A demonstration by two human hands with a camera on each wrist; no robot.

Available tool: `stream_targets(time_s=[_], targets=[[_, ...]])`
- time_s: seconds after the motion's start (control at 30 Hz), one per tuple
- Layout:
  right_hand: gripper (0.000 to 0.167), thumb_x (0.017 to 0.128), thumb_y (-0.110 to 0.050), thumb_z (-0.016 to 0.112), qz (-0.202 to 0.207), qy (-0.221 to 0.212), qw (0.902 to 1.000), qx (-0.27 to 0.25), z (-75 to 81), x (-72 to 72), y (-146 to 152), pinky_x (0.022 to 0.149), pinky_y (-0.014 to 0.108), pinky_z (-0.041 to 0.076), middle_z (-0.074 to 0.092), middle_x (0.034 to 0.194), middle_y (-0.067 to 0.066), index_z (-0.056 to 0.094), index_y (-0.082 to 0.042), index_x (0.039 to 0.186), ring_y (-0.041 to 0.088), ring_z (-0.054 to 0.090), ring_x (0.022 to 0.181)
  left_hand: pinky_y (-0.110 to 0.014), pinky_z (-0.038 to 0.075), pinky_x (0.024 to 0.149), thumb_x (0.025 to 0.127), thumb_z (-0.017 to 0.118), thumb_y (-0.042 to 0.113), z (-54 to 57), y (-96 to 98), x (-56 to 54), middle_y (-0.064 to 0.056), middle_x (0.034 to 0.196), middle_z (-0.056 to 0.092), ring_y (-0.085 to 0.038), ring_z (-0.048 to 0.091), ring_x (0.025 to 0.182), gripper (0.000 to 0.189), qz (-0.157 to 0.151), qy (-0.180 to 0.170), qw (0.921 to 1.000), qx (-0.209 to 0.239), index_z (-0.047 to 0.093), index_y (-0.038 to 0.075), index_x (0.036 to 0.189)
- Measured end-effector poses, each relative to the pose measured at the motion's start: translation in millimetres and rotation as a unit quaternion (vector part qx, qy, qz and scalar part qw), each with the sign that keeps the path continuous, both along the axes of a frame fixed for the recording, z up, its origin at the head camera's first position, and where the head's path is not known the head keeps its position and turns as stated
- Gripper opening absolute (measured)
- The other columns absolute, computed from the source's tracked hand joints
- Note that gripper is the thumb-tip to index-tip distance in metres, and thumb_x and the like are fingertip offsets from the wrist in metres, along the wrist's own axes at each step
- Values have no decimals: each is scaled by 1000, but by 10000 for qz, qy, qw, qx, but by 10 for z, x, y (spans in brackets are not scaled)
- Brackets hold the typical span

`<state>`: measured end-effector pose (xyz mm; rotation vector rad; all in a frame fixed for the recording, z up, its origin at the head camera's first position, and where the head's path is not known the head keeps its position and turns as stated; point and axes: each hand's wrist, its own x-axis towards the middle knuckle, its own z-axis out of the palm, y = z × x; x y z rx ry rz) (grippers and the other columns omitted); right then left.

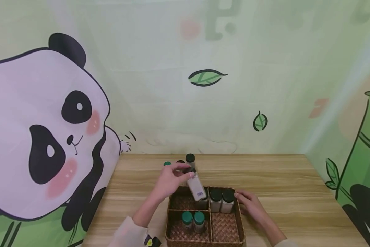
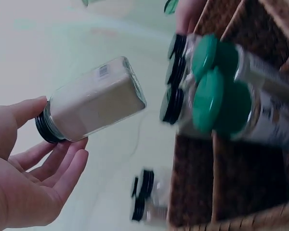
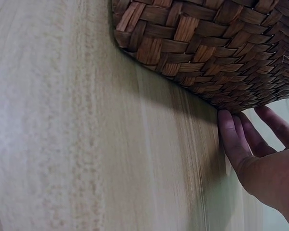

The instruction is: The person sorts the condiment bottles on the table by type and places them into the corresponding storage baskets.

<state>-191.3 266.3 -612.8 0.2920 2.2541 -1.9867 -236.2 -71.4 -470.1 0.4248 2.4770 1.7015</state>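
My left hand point(image 1: 169, 180) pinches a black-capped glass jar point(image 2: 94, 103) near its cap point(image 2: 45, 127), probably leaving its base free, tilted above the woven basket's point(image 1: 203, 243) rear left compartment point(image 1: 181, 203). My right hand point(image 1: 251, 204), fingers point(image 3: 231, 134) loosely extended, touches the basket's outer right side point(image 3: 192, 53), likely steadying it on the wood-grain surface point(image 1: 280, 178).

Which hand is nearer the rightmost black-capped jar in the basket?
Right. The right hand touches the basket beside that jar; the left hand is farther off to the left, holding a tilted jar.
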Motion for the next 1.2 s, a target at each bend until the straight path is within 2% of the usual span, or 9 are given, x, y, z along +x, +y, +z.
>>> stream_targets(time_s=[0.17,0.37,0.6,0.77,0.83,1.0,1.2], targets=[[46,107,-28,64,-72,-67,9999,-19,-14,-12,-7,92,46,60,65,135,21,64,7,136,32,63,120,-43,61,91,95,82,40,19,214,155,-5,131,69,-25,68,110,41,-505,-93,9987,29,75,19,130],[48,107,-27,63,-98,-16,9999,42,-6,-6,-14,93,48,60,64,136,22,61,8,138,33,62,122,-42,60,94,93,83,43,-73,471,323,4,128,70,-19,70,110,38,-769,-163,9969,-13,75,27,127],[47,107,-29,63,-100,-32,9998,174,-22,-9,-18,94,49,59,64,137,22,63,7,137,33,62,122,-37,61,87,92,85,39,-342,664,468,6,125,72,-13,69,105,42,-729,-50,9971,-224,75,21,129],[46,107,-30,63,-126,-45,9994,306,-27,-9,-23,92,50,60,65,136,22,64,6,137,34,63,121,-36,59,87,90,87,33,-522,735,559,7,126,72,-13,68,107,43,-636,238,9960,-576,75,21,130],[45,108,-29,63,-135,-29,9994,319,-22,-4,-25,92,51,60,65,136,22,64,6,136,34,63,121,-38,59,92,90,87,33,-580,751,588,7,126,72,-16,68,112,44,-628,391,9944,-752,75,21,130],[49,108,-31,63,-158,-34,9987,485,-10,10,-26,92,52,60,64,137,24,63,7,138,36,62,123,-42,59,96,91,87,31,-679,776,620,6,124,72,-19,68,117,43,-708,683,9890,-1108,74,22,130],[54,107,-34,64,-177,-58,9978,632,-11,13,-24,90,51,61,63,138,26,60,8,141,38,62,124,-38,60,92,90,88,33,-759,803,611,7,122,72,-17,69,114,43,-780,802,9818,-1537,75,22,129]])
